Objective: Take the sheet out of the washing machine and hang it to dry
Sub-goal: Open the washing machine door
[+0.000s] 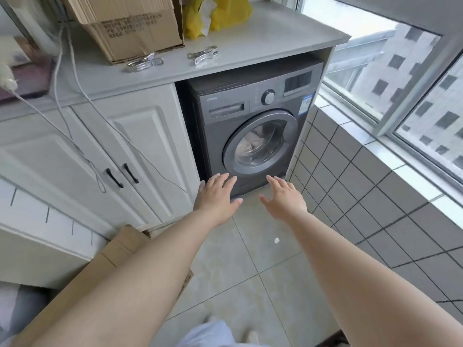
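Two hands reach out ahead of me, both empty. My left hand (217,196) is palm down with its fingers (226,180) spread and nearly straight, touching nothing. My right hand (284,197) is likewise flat, fingers (274,181) fanned apart, thumb out toward the left, holding nothing. Both hang in the air in front of the lower edge of the washing machine (253,126), short of its round door (260,144), which is closed. Through the door glass I see pale cloth bunched in the drum, the sheet (250,144).

The machine sits in a bay under the counter (263,33), with white cabinet doors (135,151) close on its left and a tiled wall (350,184) tight on its right. The tiled floor (250,259) between my arms and the machine is open. A cardboard box (117,254) leans in by my left forearm. Two clips (203,55) lie near the counter's front edge, and loose cords (75,78) trail down over the cabinet doors.
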